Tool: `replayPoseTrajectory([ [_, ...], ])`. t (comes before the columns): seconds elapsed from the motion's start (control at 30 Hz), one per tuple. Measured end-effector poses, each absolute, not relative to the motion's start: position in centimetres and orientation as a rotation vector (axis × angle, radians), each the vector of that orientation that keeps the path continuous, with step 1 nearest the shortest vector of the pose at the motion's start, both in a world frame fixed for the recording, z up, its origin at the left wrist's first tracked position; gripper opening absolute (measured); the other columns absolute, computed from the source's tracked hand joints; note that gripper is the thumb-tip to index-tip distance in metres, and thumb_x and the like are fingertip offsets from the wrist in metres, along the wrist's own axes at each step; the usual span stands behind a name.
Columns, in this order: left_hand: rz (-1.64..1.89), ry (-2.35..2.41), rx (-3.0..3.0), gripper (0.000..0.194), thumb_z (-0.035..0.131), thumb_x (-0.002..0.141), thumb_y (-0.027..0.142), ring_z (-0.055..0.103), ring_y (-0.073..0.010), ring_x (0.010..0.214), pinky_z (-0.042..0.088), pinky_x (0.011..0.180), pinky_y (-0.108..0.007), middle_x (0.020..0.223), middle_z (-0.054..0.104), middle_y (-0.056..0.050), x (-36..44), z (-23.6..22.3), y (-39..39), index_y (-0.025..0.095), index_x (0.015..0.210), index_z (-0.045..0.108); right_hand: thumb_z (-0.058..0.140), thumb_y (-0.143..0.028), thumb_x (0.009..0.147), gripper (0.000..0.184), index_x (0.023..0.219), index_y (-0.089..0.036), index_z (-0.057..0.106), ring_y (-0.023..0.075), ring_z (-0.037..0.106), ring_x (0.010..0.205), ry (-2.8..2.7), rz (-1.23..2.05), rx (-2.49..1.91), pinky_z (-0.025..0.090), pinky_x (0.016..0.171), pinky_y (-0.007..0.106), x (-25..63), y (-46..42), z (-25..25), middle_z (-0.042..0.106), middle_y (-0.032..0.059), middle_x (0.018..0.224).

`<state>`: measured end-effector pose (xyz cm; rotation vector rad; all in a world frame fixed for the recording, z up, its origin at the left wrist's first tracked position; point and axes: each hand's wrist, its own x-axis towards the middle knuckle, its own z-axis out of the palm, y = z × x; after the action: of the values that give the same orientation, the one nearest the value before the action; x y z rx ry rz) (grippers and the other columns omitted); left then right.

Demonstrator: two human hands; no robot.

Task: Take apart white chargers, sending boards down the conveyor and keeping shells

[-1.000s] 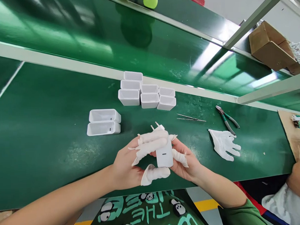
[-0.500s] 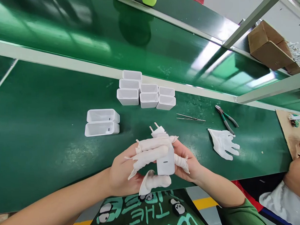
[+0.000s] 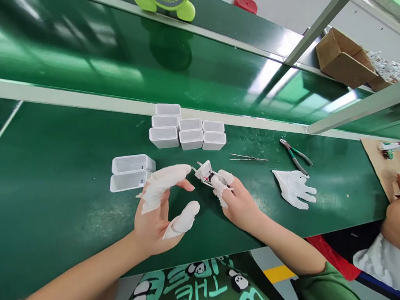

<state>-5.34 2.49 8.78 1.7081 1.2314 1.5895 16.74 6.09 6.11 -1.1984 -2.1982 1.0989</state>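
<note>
A white two-pin charger plug (image 3: 205, 171) is pinched in my right hand (image 3: 241, 204), its prongs pointing up and left. Its casing gapes at the prong end, and some red and dark parts show inside. To the left is my left hand (image 3: 156, 213), holding nothing, its thumb and fingers spread. One of its fingertips comes close to the prongs; whether they touch I cannot tell. White finger cots cover several fingers on both hands. Two white charger shells (image 3: 130, 181) lie beyond my left hand, each with a small dark slot.
Several open white shells (image 3: 164, 137) stand grouped near the shelf rail. On the right lie tweezers (image 3: 249, 157), green-handled cutters (image 3: 295, 155) and a white glove (image 3: 295, 189). A cardboard box (image 3: 346, 59) sits on the shelf. Another person's arm (image 3: 399, 222) shows at the right edge.
My left hand has come off the charger and opened to the left. The charger has tilted in my right hand, and its open inside now shows. My view has shifted slightly.
</note>
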Motion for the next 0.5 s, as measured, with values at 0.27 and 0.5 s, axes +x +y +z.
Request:
replayPoseTrajectory([
  [0.27,1.491,1.324,1.867,0.053,0.055,0.091,0.013,0.065,-0.02,0.086,0.056,0.087,-0.046,0.119,0.057,-0.01,-5.3,8.6,2.6,0.029,0.14,0.043,0.046,-0.011,0.092,0.049,0.139,-0.026,0.042,0.0292,0.054,0.124,-2.264,0.454,-1.026,0.05,0.101,0.049,17.4,8.3,9.2,0.058,0.0141,0.127],
  [0.5,1.308,1.346,2.298,0.055,0.055,0.092,0.015,0.061,-0.0326,0.118,0.057,0.091,-0.048,0.134,0.053,-0.022,-4.2,7.3,2.9,0.019,0.144,0.038,0.042,-0.01,0.087,0.03,0.115,-0.011,0.05,0.0309,0.056,0.1,-2.184,0.171,-1.544,0.048,0.091,0.049,19.3,23.7,11.7,0.054,0.0224,0.117],
])
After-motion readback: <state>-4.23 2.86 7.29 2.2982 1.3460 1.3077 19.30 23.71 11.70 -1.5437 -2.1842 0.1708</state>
